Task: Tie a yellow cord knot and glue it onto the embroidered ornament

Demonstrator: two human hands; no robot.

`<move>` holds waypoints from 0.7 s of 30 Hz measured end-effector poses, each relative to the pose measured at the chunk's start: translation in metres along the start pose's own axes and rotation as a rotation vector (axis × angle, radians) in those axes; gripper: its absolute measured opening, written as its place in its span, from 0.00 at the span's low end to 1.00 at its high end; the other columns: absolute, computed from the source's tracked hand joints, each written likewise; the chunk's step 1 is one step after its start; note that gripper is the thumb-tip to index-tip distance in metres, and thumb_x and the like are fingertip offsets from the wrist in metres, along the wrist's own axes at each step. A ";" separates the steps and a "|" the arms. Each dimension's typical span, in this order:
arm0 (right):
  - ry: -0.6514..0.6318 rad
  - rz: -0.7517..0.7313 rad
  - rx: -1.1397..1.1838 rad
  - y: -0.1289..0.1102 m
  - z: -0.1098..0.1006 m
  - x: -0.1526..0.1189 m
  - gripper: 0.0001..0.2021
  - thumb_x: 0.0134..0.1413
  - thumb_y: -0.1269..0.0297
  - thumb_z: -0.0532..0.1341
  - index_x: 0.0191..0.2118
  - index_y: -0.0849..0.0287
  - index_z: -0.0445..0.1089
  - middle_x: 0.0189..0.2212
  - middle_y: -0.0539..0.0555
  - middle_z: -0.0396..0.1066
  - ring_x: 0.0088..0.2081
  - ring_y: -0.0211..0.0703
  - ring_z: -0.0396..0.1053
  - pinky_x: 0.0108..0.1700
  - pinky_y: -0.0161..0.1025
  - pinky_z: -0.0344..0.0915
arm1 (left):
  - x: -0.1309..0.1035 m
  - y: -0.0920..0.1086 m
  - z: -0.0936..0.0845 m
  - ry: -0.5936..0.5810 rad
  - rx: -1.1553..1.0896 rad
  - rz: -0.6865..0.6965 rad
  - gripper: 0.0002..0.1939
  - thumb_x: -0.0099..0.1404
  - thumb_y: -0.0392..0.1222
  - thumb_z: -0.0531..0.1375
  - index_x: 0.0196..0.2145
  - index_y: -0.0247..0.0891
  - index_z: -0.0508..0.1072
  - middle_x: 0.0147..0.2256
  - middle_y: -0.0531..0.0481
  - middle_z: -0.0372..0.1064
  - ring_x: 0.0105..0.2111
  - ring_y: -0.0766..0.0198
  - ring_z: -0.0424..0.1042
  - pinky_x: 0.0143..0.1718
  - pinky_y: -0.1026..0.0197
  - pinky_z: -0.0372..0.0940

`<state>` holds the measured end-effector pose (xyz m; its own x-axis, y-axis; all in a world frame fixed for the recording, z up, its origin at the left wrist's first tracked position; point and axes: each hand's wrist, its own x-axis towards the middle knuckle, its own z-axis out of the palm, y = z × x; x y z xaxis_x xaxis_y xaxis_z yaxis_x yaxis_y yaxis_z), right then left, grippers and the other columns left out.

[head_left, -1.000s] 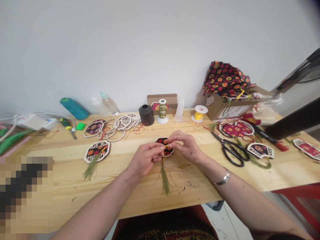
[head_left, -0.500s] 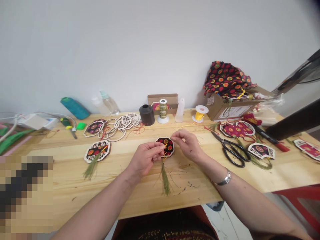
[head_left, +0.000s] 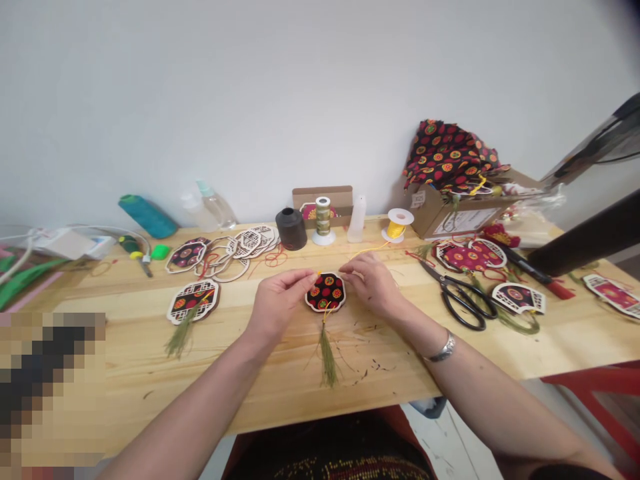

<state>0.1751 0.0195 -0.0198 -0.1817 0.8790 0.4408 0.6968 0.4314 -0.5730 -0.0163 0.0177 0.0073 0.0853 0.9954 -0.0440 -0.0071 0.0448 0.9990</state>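
A black fabric pendant (head_left: 325, 293) with red and orange round motifs and a pale rim lies on the wooden table between my hands. From its lower edge a green tassel (head_left: 327, 357) hangs on yellow cord toward me. My left hand (head_left: 283, 297) pinches a bit of yellow cord (head_left: 319, 273) at the pendant's upper left edge. At the upper right edge, my right hand (head_left: 373, 283) has its fingertips pressed together. Yellow cord runs from the spool (head_left: 397, 227) to behind those fingers, which hide its end.
Black-handled scissors (head_left: 465, 300) and a fan-shaped ornament (head_left: 517, 299) lie right of my hands. A tasselled ornament (head_left: 193, 300) lies left. Behind stand a black thread cone (head_left: 291, 229), a green thread spool (head_left: 323, 220), a white bottle (head_left: 357, 220) and a cardboard box (head_left: 450, 213).
My left hand has moved from the pendant's middle up to its upper left edge, uncovering the patterned face. My right hand stays near the upper right edge, its fingers more curled.
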 end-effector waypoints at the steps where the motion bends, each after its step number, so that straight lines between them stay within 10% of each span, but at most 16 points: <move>1: -0.005 -0.002 -0.008 -0.001 0.000 0.000 0.07 0.53 0.72 0.58 0.33 0.59 0.73 0.30 0.56 0.72 0.37 0.45 0.62 0.40 0.44 0.60 | 0.000 0.005 0.000 0.005 0.071 0.090 0.08 0.49 0.42 0.67 0.28 0.38 0.79 0.31 0.47 0.73 0.32 0.62 0.67 0.35 0.61 0.60; 10: -0.042 0.014 -0.035 0.000 0.000 0.000 0.06 0.53 0.71 0.58 0.32 0.60 0.73 0.31 0.56 0.72 0.37 0.46 0.62 0.40 0.44 0.60 | 0.036 0.028 -0.006 -0.306 0.837 0.725 0.08 0.58 0.38 0.59 0.31 0.46 0.79 0.33 0.46 0.72 0.41 0.53 0.59 0.46 0.51 0.51; 17: -0.062 0.008 -0.050 0.000 0.000 0.000 0.07 0.54 0.71 0.58 0.33 0.61 0.74 0.31 0.57 0.72 0.37 0.46 0.61 0.40 0.43 0.61 | 0.059 0.026 -0.004 -0.567 0.972 0.739 0.10 0.58 0.35 0.58 0.30 0.45 0.79 0.34 0.46 0.73 0.42 0.53 0.58 0.46 0.50 0.48; 21: -0.069 0.020 -0.045 -0.001 -0.001 0.000 0.07 0.54 0.72 0.58 0.33 0.61 0.74 0.31 0.57 0.73 0.37 0.46 0.62 0.40 0.42 0.61 | 0.061 0.027 -0.005 -0.519 0.811 0.652 0.08 0.56 0.35 0.59 0.27 0.43 0.79 0.31 0.46 0.72 0.40 0.55 0.59 0.45 0.52 0.51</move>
<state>0.1751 0.0186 -0.0184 -0.2134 0.8999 0.3803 0.7310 0.4053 -0.5490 -0.0166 0.0801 0.0314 0.7000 0.6464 0.3035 0.4233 -0.7179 0.5528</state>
